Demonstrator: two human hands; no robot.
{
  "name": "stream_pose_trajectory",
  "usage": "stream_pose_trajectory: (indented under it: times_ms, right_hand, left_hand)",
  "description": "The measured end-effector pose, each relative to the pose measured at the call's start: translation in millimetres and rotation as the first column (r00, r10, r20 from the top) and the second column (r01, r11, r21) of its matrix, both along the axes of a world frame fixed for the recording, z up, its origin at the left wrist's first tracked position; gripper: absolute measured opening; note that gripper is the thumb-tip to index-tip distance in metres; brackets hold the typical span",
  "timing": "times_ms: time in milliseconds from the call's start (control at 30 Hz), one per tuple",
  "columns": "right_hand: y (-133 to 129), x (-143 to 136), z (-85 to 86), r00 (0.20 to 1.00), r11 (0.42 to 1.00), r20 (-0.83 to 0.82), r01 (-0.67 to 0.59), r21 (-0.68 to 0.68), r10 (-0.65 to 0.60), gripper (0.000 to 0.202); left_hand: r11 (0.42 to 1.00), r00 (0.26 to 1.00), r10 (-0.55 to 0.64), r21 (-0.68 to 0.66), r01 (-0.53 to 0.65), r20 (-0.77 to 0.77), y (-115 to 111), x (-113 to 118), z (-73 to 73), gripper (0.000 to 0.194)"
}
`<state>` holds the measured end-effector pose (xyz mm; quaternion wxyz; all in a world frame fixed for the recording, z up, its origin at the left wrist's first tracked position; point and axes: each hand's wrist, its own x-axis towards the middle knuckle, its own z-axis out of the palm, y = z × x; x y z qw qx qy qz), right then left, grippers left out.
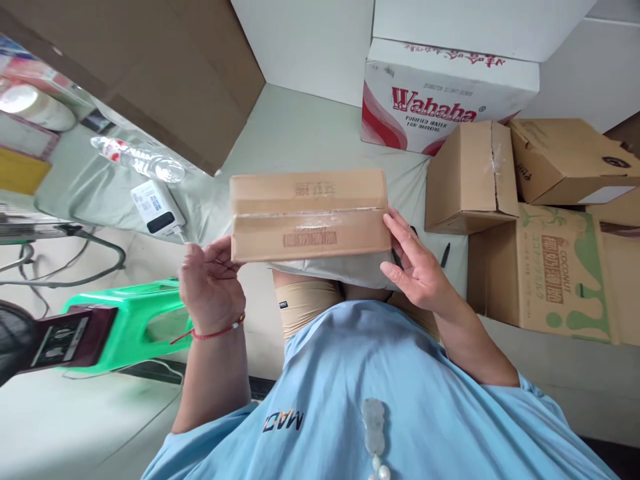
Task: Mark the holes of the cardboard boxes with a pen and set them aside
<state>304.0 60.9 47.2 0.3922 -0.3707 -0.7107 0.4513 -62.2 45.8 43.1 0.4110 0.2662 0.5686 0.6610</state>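
A brown cardboard box [310,193] with a strip of clear tape along its middle seam is in front of me, level with its long side toward me. At its left end, my left hand [213,287] grips the lower corner, palm turned up and fingers partly hidden by the box. My right hand [413,263] presses against the right end, fingers along the side and thumb apart. The box is between both hands. Whether its underside touches the table cannot be seen. Beside my right hand lies a slim black object [445,255], like a pen.
A white Wahaha carton [445,93] stands at the back right. Several brown boxes are stacked at right, including a coconut milk carton [565,273]. At left are a large carton [150,73], a plastic bottle [140,160], a white power bank [157,207] and a green stool [130,293].
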Motion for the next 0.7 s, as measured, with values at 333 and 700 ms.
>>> stream_pose_trajectory:
  times_ms: [333, 700]
  right_hand:
    - [3.6, 10.1, -7.5, 0.972, 0.97, -0.139, 0.163, -0.18, -0.189, 0.074]
    - [-10.0, 17.7, 3.4, 0.972, 0.963, -0.066, 0.213, -0.162, -0.226, 0.073]
  left_hand:
    - [0.995, 0.992, -0.096, 0.007, 0.097, -0.084, -10.7, 38.9, 13.9, 0.035]
    - [0.99, 0.938, -0.121, 0.031, 0.139, -0.326, -25.1, 25.6, 13.2, 0.05]
